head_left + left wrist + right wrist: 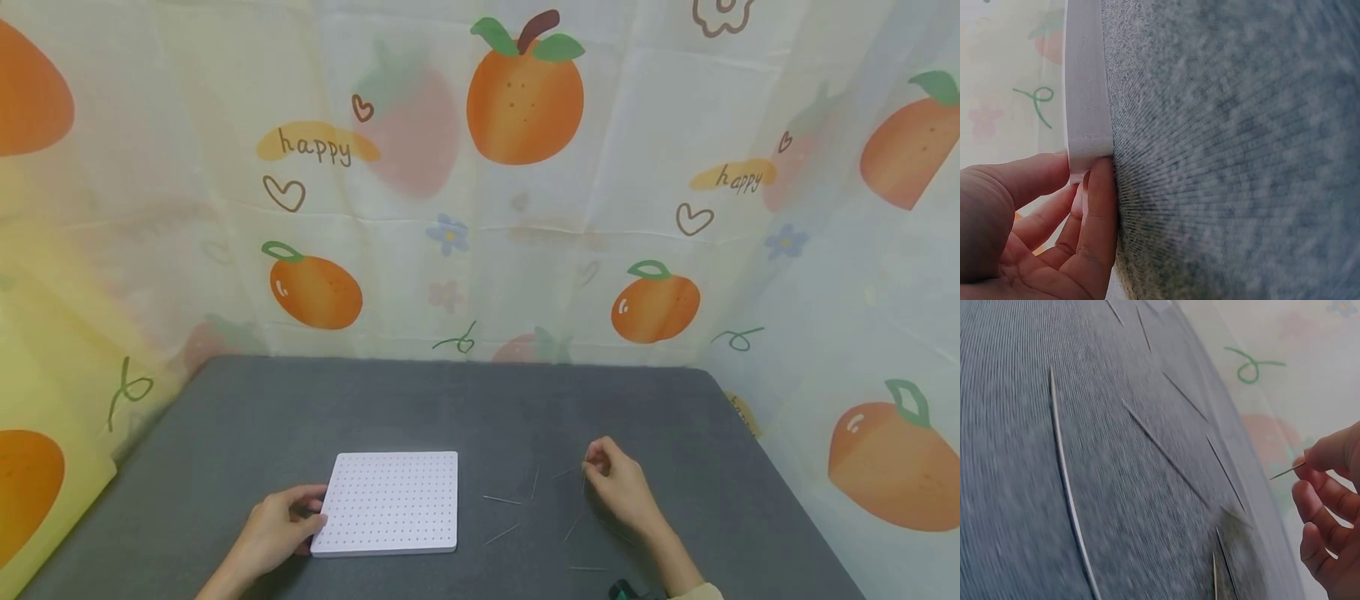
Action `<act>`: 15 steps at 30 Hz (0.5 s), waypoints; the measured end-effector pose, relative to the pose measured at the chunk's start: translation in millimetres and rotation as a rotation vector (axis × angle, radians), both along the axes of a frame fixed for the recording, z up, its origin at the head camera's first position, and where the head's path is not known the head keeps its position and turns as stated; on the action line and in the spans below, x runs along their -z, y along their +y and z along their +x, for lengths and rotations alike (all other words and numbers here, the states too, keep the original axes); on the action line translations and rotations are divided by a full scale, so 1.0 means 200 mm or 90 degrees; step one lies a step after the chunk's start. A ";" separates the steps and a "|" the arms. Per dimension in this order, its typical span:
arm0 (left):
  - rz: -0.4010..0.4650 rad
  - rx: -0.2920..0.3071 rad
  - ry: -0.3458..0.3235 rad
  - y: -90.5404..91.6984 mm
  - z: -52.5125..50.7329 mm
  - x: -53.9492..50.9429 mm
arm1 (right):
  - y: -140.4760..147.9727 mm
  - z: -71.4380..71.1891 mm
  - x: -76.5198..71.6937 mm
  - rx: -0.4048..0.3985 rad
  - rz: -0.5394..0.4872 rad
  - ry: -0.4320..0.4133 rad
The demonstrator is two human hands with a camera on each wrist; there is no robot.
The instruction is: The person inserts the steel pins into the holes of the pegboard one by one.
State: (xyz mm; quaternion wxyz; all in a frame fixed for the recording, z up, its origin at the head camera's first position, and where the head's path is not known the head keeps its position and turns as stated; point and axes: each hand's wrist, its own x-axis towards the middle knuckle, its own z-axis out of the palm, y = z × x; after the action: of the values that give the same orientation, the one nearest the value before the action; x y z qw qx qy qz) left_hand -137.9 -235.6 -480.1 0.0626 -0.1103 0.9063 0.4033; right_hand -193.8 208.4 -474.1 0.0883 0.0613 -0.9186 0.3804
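Looking through the head view, I have the white perforated board (384, 504) flat on the grey worktop (420, 408), left of several loose pins (502, 500). The left hand (273, 529) is at the board's left edge; the right hand (618, 483) is well to its right, among the pins.

In the left wrist view, the left fingers (1099, 231) grasp the board's edge, one of them low beside the worktop. I'd want that hold light but firm, so the board can't slide.

In the right wrist view, the right fingers (1332, 492) pinch a slim pin (1287, 471), one end sticking out. A gentle pinch seems best to me: turn the wrist rather than roll the pin, other fingertips away from its end. I make out no containers; the board's holes are too small to tell what's in them.
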 end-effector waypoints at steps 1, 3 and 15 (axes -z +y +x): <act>0.000 -0.001 -0.002 0.00 0.00 0.00 | -0.01 0.00 0.00 -0.003 -0.006 -0.002; 0.000 -0.002 -0.003 0.00 0.00 0.00 | -0.03 0.01 -0.01 -0.007 -0.016 -0.008; 0.023 0.006 0.036 -0.01 0.01 0.00 | -0.18 0.02 -0.03 -0.061 -0.056 0.044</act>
State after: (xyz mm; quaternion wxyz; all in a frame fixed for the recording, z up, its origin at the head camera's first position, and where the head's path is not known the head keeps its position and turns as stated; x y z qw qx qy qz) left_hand -135.6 -237.3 -480.4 0.0408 -0.0934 0.9008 0.4220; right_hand -190.7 172.0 -467.9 0.1040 0.1143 -0.8935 0.4217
